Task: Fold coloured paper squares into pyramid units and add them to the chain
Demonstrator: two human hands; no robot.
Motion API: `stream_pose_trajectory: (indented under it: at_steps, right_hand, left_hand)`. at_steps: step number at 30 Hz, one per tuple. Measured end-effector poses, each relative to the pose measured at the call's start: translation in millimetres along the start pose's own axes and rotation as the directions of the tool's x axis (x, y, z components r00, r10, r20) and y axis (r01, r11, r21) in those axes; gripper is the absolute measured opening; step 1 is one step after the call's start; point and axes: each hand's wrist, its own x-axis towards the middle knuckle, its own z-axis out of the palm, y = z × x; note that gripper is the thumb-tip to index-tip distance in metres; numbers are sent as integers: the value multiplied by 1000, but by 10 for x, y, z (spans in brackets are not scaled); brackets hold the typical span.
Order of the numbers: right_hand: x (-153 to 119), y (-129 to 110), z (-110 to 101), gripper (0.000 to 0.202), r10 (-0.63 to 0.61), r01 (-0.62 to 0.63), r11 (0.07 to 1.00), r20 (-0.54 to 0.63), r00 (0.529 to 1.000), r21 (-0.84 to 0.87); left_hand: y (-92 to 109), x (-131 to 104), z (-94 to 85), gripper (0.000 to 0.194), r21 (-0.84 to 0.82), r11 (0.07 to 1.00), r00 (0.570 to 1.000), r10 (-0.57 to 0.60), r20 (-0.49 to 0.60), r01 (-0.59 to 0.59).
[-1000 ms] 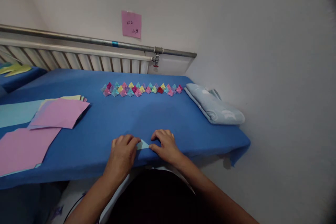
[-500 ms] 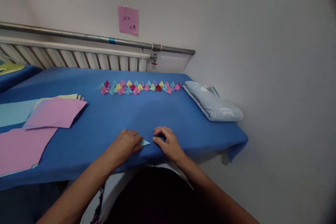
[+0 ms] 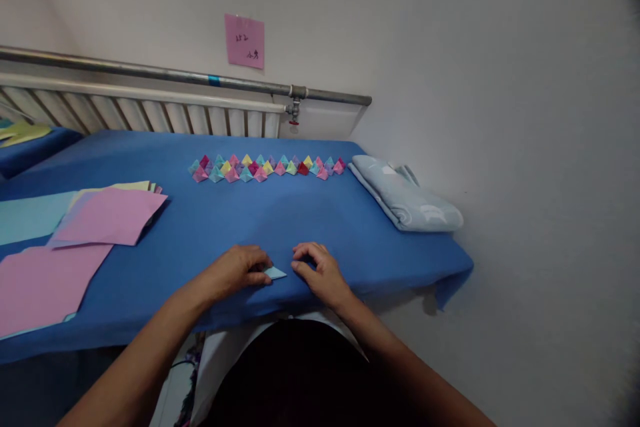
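A small light-blue folded paper [image 3: 275, 273] lies at the near side of the blue-covered table, its pointed end facing right. My left hand [image 3: 245, 265] is closed on its left part, thumb in front and fingers behind, so that part is hidden. Just right of the point, my right hand [image 3: 321, 272] rests near the cloth with fingers curved and a gap between thumb and forefinger. Nothing shows in that gap, and the hand is apart from the paper.
Several colourful folded paper pieces [image 3: 260, 168] form a band across the back of the blue cloth [image 3: 210, 213]. Pink paper sheets [image 3: 107, 213] are stacked at left with blue and yellow ones. A folded pale-blue blanket [image 3: 407, 197] lies at right by the wall. Behind stands a radiator [image 3: 160, 115].
My left thumb and fingers have spread slightly around the folded paper, showing a little more of it. My right hand stays almost where it was.
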Motion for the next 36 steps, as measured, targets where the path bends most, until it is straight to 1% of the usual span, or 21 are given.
stream_pose_trajectory:
  at_steps: [6,10,12,15,17,18,20,21,23,25,27,30,33,36]
  right_hand:
    - [4,4,3,7,0,0,1000,2,1000,-4]
    - [2,-5,-1,7,6,-6,1000,21,1000,-15]
    - [5,-4,-5,7,6,-6,1000,25,1000,-13]
    - [8,0,-9,6,12,-12,1000,16,1000,13]
    - [-2,-15,1,5,33,-33,999,-7,999,36]
    - [-12,-34,12,4,57,-55,997,-19,998,54]
    - [-42,-99,52,2,117,-113,987,-30,993,110]
    - [-58,-141,78,6,144,-140,979,-20,989,148]
    - [-82,-227,136,11,145,-146,970,19,989,194]
    - [-81,-289,191,13,113,-117,977,36,993,175]
    - [-53,-310,230,12,97,-98,985,18,995,142]
    - [9,-279,257,9,95,-94,990,-7,995,107]
    - [59,-234,271,10,82,-81,996,-19,996,37]
    - [94,-219,293,9,88,-89,996,-24,996,-4]
  left_hand:
    - [-62,-26,3,20,-65,997,999,34,-32,-36]
    - [-79,-38,5,22,-56,994,995,89,-47,-91]
    - [-73,-40,7,23,-33,994,994,98,-53,-100]
    - [-48,-46,38,26,60,997,995,62,-76,-58]
    - [-9,-56,90,26,172,985,992,11,-129,11]
    - [20,-63,127,25,235,970,984,-18,-176,59]
    - [99,-77,217,23,295,947,967,-51,-249,126]
    - [148,-84,267,23,336,922,942,-81,-325,195]
    - [252,-93,371,23,358,895,909,-110,-401,266]
    - [349,-92,466,21,363,872,859,-114,-498,327]
    - [424,-83,539,19,350,882,823,-69,-564,314]
    - [490,-55,592,19,313,911,778,-15,-628,270]
    - [527,-20,593,20,277,919,742,-24,-670,280]
    - [549,10,577,20,266,919,725,-29,-689,290]
